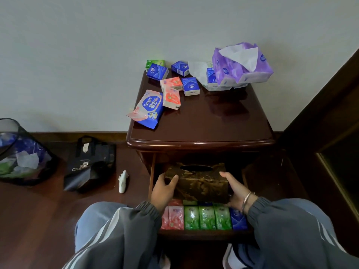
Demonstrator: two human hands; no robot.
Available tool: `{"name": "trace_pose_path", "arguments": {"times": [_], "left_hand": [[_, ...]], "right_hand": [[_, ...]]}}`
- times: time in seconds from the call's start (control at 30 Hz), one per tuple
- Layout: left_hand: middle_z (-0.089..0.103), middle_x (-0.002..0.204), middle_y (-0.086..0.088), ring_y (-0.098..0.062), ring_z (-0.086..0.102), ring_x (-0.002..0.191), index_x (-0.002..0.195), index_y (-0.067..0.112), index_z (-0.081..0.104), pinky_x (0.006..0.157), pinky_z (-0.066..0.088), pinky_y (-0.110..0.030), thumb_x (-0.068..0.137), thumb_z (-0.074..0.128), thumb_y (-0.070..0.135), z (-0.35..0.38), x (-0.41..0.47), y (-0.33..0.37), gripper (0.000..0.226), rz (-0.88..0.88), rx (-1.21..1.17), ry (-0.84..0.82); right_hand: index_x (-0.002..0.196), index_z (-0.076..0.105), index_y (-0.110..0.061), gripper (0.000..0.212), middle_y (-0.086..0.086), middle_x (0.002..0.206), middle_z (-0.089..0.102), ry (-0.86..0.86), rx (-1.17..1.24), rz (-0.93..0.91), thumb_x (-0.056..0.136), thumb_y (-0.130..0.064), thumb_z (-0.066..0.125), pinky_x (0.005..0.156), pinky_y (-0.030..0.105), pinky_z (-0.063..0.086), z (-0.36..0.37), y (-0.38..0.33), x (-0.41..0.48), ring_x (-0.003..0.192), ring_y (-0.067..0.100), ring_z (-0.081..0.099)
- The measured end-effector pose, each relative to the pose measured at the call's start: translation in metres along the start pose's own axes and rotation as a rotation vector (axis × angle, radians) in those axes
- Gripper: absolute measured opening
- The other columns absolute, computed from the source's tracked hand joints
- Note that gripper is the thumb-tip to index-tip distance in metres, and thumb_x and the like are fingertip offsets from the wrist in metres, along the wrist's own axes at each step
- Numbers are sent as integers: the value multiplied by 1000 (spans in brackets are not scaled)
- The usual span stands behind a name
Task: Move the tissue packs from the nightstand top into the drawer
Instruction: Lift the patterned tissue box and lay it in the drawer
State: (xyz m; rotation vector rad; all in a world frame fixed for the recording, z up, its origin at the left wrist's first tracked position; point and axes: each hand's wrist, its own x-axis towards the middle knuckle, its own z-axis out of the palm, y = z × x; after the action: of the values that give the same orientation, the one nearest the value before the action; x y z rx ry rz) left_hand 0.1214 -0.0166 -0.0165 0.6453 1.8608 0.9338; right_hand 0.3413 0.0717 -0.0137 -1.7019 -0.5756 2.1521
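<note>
The thumb (173,180) of the left hand (162,191) is laid on the top left edge of the tissue box (200,183). The other fingers are curled round the box's left end and hidden behind it. The right hand (236,188) is wrapped round the right end, with the thumb on the upper corner and the fingers underneath, out of sight. The dark brown box, gold-patterned with an oval slot on top, is held level between both hands above the open drawer (206,234). Contact with the drawer contents cannot be determined. A metal bracelet (246,201) is worn on the right wrist. Both forearms are covered by grey sleeves (147,212).

A front row of upright packs is seen in the drawer: pink packs (173,217) at the left, three green packs (206,217) in the middle, and a blue pack (238,219) at the right. Further packs behind are partly hidden by the box.

On the nightstand top (213,117) lie small blue packs (157,71), two loose pink packs (171,94), a green pack (155,63) at the wall and a wipes pack (148,109) overhanging the left edge. A purple soft pack (242,65) is stacked on other packs at the rear right.
</note>
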Motion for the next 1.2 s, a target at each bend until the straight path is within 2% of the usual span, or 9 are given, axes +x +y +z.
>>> {"name": "trace_pose_path", "arguments": {"times": [0.13, 0.2, 0.43, 0.67, 0.73, 0.8, 0.93, 1.1, 1.2], "left_hand": [[60, 126, -4, -21, 60, 112, 143, 13, 40, 97, 51, -42, 93, 58, 36, -2, 10, -5, 58, 2, -49, 49], [61, 123, -3, -20, 60, 111, 141, 13, 42, 97, 51, -43, 92, 59, 31, -3, 14, -8, 55, 8, -52, 81], [58, 131, -7, -21, 56, 119, 144, 11, 39, 102, 48, -44, 92, 57, 5, -3, 26, -10, 55, 44, -19, 35], [52, 137, -9, -27, 59, 114, 152, 19, 23, 95, 52, -40, 95, 51, 9, -4, 28, -14, 64, 56, 144, -11], [56, 128, -15, -31, 63, 93, 153, 21, 17, 73, 56, -35, 94, 50, 11, -2, 28, -14, 69, 46, 241, -14], [64, 114, -13, -22, 61, 74, 152, 25, 16, 58, 48, -28, 92, 50, 14, 1, 27, -12, 70, -15, 196, -13], [61, 116, 2, -14, 62, 95, 150, 24, 26, 81, 52, -29, 92, 56, 23, 1, 25, -12, 65, -55, 46, -7], [57, 123, 3, -6, 59, 80, 150, 27, 24, 75, 50, -24, 91, 56, 13, 0, 25, -16, 68, -33, -34, -79], [58, 116, 10, -5, 57, 77, 150, 28, 24, 72, 50, -23, 90, 54, 6, -1, 32, -16, 71, -46, -76, -101]], "right_hand": [[111, 63, -13, 45, 12, 112, 66, -15, 97, -75, 83, -47, 62, 89, 42, 52, 15, -5, 15, 106, 27, 62], [110, 64, -13, 41, 11, 112, 67, -46, 83, -122, 84, -44, 61, 86, 35, 52, 20, -5, 22, 103, 24, 63], [131, 49, -6, 45, 10, 132, 55, 86, -226, -313, 91, -25, 58, 109, 40, 37, 16, 13, 50, 121, 25, 52], [112, 60, -13, 32, 5, 111, 64, 177, -643, -457, 90, -35, 58, 87, 29, 44, 6, 9, 59, 103, 21, 59], [107, 63, -13, 30, 3, 105, 66, 196, -743, -483, 88, -36, 61, 87, 31, 47, 0, 6, 59, 102, 22, 62], [104, 66, -13, 30, 3, 104, 68, 204, -835, -507, 85, -36, 65, 88, 33, 50, -4, 3, 57, 99, 21, 63], [105, 69, -12, 30, 4, 103, 71, 219, -929, -561, 82, -31, 69, 88, 33, 52, -10, 11, 54, 98, 20, 65], [110, 67, -8, 30, 6, 109, 69, 224, -806, -597, 83, -19, 70, 90, 30, 49, -15, 19, 56, 102, 19, 63], [110, 65, -5, 29, 8, 110, 68, 216, -793, -597, 84, -16, 68, 90, 28, 48, -12, 16, 59, 104, 19, 62]]}}
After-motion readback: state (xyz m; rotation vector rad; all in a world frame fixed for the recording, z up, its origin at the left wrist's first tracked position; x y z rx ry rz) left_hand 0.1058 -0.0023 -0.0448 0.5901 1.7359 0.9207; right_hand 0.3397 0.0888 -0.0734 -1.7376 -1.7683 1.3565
